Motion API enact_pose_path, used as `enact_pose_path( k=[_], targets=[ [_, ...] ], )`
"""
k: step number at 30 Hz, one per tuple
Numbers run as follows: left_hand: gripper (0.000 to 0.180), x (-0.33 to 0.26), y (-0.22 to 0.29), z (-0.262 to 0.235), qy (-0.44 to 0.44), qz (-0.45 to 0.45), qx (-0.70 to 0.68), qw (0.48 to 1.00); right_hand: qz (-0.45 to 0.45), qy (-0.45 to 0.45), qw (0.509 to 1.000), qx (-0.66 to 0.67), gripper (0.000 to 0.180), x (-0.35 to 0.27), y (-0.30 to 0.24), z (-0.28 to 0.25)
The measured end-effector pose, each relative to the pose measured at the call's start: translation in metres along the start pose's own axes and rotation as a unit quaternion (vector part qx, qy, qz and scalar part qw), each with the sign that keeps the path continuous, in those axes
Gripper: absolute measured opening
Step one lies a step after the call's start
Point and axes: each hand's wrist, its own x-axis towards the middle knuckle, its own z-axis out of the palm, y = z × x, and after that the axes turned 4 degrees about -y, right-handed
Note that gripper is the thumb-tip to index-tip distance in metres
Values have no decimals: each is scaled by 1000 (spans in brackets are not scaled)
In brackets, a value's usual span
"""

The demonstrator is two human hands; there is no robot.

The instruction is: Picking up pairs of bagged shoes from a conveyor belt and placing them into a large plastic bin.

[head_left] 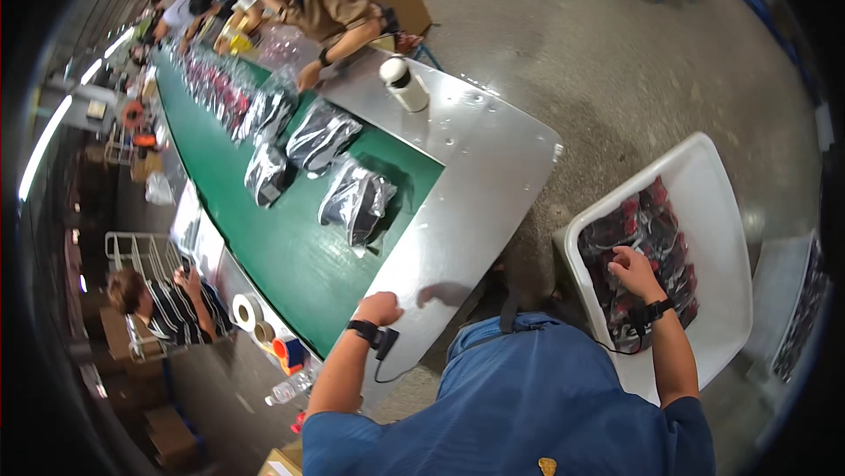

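Note:
My left hand (379,309) is curled into a loose fist at the metal end plate (493,181) of the conveyor, with nothing visible in it. Over a white plastic bin (738,273) at my right hovers my right hand (635,272), its fingers apart and slightly bent, holding nothing that I can see. Beneath it, the bin contains several dark and red items in clear plastic bags (651,221). On the green conveyor belt (290,273), the nearest clear-bagged black item (356,203) lies ahead of my left hand; more bagged items stretch away behind it.
A white bottle with a dark-ringed cap (405,86) stands on the metal border. Tape rolls (247,309) and a clear plastic bottle (293,385) sit left of the belt. A person in brown (330,5) works across it; another in stripes (180,313) is at left.

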Motion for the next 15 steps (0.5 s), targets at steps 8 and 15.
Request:
enact_pose_path(
  k=[8,15],
  targets=[
    [56,60,-123,-92,361,-33,-145,921,-102,-81,989,-70,46,79,-155,40],
    [94,204,-212,-104,368,-16,-385,846,-125,-109,981,-98,47,72,-172,73]
  ],
)
